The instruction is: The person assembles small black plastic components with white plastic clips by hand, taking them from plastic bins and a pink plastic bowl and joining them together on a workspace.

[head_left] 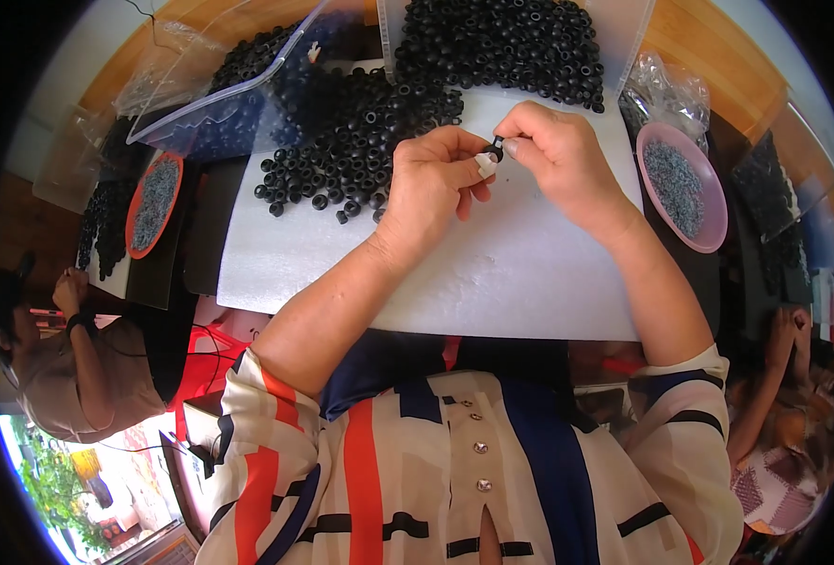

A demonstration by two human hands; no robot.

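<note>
Above the white foam-like board, my left hand pinches a small round black part between thumb and fingers. A white wrap covers the tip of that thumb. My right hand is closed in a pinch against the same part, thumb and forefinger meeting at its upper right side. What these fingertips hold is too small to make out. Left of my hands, a heap of similar black hollow round parts spreads over the board.
A clear bin full of black parts stands at the back. Another clear bin tilts at the far left. Small grey pieces fill a pink bowl at right and an orange bowl at left. People sit on both sides.
</note>
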